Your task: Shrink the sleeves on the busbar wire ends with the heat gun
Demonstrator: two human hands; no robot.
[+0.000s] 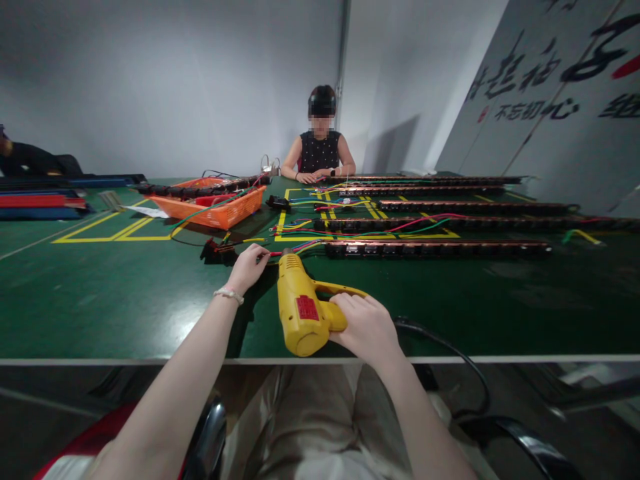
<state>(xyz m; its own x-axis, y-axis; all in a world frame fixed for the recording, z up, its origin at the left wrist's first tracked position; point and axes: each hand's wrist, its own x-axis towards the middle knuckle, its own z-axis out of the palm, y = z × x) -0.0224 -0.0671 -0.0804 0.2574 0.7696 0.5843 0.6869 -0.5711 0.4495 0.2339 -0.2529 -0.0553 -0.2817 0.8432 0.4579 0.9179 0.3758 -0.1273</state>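
Observation:
My right hand (pixel 365 327) is wrapped round the handle of a yellow heat gun (pixel 300 303) with a red label, its nozzle pointing away from me toward a bundle of coloured wires (pixel 295 248). My left hand (pixel 247 265) pinches the red wire just in front of the nozzle. The wires run from the nearest long black power strip (pixel 437 250), which lies across the green table (pixel 125 300). A small black connector (pixel 216 252) rests left of my left hand.
Several more long strips (pixel 450 207) with coloured wires lie in rows further back. An orange basket (pixel 220 203) sits at centre left. A person sits at the far side with hands on the table. The heat gun's black cord (pixel 445 343) trails off the near edge.

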